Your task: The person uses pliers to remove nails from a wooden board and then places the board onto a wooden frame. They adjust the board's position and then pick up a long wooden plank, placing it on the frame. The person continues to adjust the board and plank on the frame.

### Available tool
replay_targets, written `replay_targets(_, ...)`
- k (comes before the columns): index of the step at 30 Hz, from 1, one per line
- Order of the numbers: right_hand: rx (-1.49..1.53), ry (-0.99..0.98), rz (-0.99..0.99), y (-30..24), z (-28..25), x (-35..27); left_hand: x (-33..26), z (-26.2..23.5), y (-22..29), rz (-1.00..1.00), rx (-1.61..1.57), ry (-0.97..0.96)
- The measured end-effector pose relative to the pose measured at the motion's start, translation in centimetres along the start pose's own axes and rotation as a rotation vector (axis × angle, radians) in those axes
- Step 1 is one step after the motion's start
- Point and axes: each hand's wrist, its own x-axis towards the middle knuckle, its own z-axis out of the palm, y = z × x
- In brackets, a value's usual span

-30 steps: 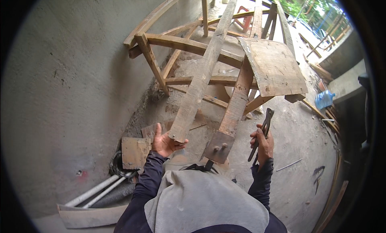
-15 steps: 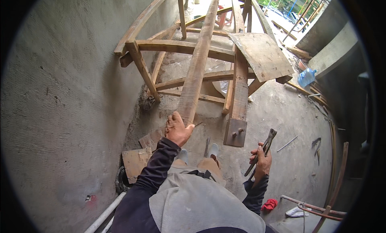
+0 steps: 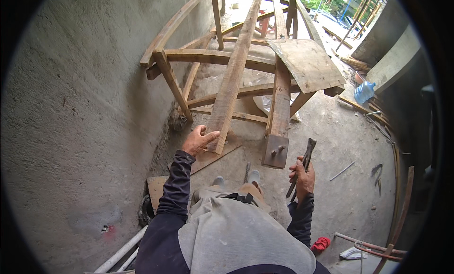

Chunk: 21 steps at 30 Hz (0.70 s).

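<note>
My left hand (image 3: 197, 141) is at the near end of a long wooden plank (image 3: 234, 80), its thumb across the top face and its fingers at the left edge, partly hidden. My right hand (image 3: 303, 177) is closed around the handles of dark metal pincers (image 3: 307, 156), jaws pointing up and away from me. Between my hands, a second timber (image 3: 281, 104) ends in a square dark block (image 3: 275, 152) with two pegs or bolts standing up from it. Both long pieces lie over a wooden frame (image 3: 220, 56).
A thin panel (image 3: 309, 66) rests on the frame's right side. A rough wall (image 3: 85, 108) rises at left. Flat boards (image 3: 215, 160) lie below the plank end. On the right floor are a metal rod (image 3: 342, 171), a blue water jug (image 3: 364, 92), a red cloth (image 3: 321, 244) and bent pipes (image 3: 369, 243).
My left hand has shifted left on the plank, exposing its near end. More of a flat board shows beneath that end. The pincers stay in my right hand, slightly more upright.
</note>
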Motion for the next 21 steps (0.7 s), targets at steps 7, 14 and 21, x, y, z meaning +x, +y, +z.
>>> replay_targets(7,-0.139,-0.02,-0.01,0.3,1.9,1.1,-1.4,4.4,1.6,0.101,0.419,0.398)
replay_targets(14,-0.156,0.0,0.021,0.7,1.8,1.0,-1.8,3.6,1.9,0.045,-0.468,-0.089)
replay_targets(21,-0.102,0.008,0.054,1.3,2.2,0.7,-0.2,10.6,-4.5,-0.114,-1.821,-0.763)
